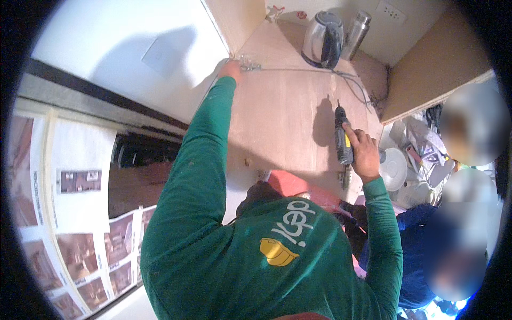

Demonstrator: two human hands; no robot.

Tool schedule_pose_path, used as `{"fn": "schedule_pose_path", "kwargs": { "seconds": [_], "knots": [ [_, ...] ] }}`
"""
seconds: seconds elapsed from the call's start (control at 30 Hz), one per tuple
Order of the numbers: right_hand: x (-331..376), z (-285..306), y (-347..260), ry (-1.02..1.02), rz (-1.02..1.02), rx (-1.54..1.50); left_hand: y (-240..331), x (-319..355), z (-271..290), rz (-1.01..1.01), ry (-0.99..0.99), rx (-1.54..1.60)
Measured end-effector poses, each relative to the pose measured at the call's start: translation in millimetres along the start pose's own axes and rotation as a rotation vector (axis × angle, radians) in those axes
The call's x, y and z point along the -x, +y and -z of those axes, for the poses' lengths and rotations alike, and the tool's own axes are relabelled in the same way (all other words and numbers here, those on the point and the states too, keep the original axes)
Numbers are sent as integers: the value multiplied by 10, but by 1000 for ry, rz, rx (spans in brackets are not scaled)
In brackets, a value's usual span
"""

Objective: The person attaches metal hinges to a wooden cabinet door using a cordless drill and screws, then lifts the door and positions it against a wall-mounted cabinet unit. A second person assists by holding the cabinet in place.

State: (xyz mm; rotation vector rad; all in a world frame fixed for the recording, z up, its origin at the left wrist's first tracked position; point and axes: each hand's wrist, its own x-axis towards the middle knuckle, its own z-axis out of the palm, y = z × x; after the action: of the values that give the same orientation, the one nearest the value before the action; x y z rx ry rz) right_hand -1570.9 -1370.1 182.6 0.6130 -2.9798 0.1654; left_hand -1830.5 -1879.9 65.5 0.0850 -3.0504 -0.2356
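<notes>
A black drill with a yellow patch lies along the pale wooden board, its bit pointing away from me. My right hand is on the drill's body from the right, fingers bent over it. At the far left my left hand reaches to the corner where the board meets the white wall panel. Small shiny metal pieces lie beside that hand. Its fingers are mostly hidden, so whether it holds anything does not show.
A steel kettle and a metal flask stand at the back. A grey cable runs past them. A wooden side panel rises on the right, near cluttered items and a person in blue. Printed picture sheets hang left.
</notes>
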Motion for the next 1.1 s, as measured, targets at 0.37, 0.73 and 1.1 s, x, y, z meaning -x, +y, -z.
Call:
{"fn": "schedule_pose_path", "kwargs": {
  "seconds": [0.37, 0.73, 1.1],
  "knots": [
    [-592, -560, -107, -43, -215, 61, 102, -553, 22, -345, 102, 284],
    [-618, -144, -479, -18, -214, -95, 1015, 905, 42, -641, 158, 690],
    [-874, -981, -1541, 186, -291, -623, 965, 1766, 227, -580, -5, 677]
  ]
}}
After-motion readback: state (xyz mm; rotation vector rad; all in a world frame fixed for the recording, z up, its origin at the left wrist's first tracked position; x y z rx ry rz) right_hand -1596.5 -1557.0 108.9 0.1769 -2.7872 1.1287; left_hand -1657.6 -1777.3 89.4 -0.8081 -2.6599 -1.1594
